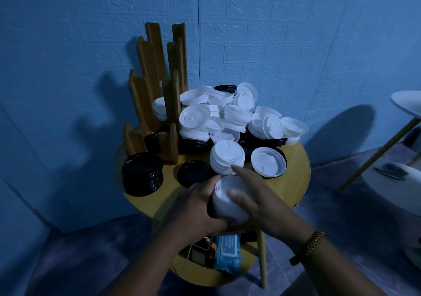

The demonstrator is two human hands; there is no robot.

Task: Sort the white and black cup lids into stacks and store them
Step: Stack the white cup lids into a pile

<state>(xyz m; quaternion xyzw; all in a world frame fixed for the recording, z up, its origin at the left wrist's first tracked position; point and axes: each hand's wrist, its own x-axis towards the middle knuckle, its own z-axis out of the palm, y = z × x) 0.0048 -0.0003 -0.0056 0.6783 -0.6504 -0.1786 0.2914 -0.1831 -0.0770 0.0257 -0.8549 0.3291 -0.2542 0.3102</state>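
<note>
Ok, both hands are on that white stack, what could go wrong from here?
1. The right hand has a finger at the standing white stack; a nudge might topple it.
2. The loose white pile behind is heaped high and could slide toward the table edge.
3. The held stack in the left hand might splay apart.

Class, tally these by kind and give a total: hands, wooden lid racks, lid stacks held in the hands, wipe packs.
Hands: 2 (left hand, right hand)
Wooden rack: 1
Held white lid stack: 1
Wipe pack: 1
Total: 5
</note>
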